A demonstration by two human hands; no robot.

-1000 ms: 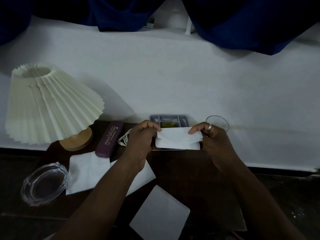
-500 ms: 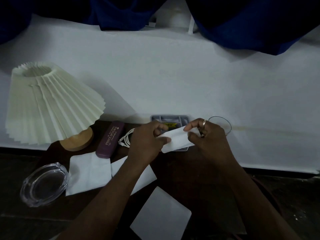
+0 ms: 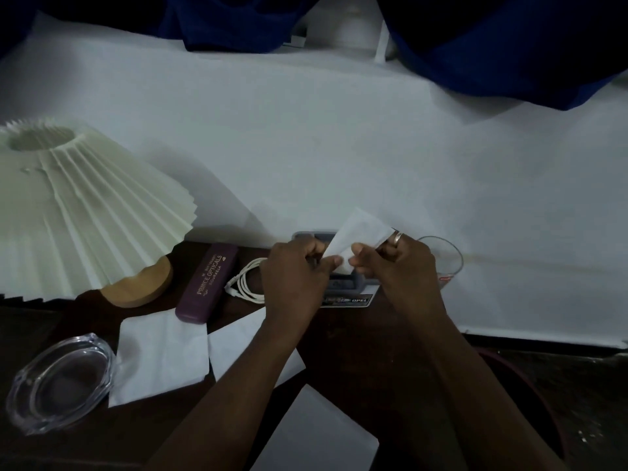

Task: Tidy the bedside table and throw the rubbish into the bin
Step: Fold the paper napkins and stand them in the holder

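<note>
Head view showed the dark bedside table (image 3: pixel 356 362) with three more white papers lying loose near its front. Above the table's back edge, both hands pinched one folded white paper (image 3: pixel 360 232), its long axis tilted up toward the right. The left hand (image 3: pixel 295 277) gripped its lower end between thumb and fingers; the right hand (image 3: pixel 397 266) clasped it from the other side, equally near. Gold lettering on the purple glasses case (image 3: pixel 207 283) read "PRINCE OPTICALS"; a card (image 3: pixel 346 300) beneath the hands read "OPEL".
</note>
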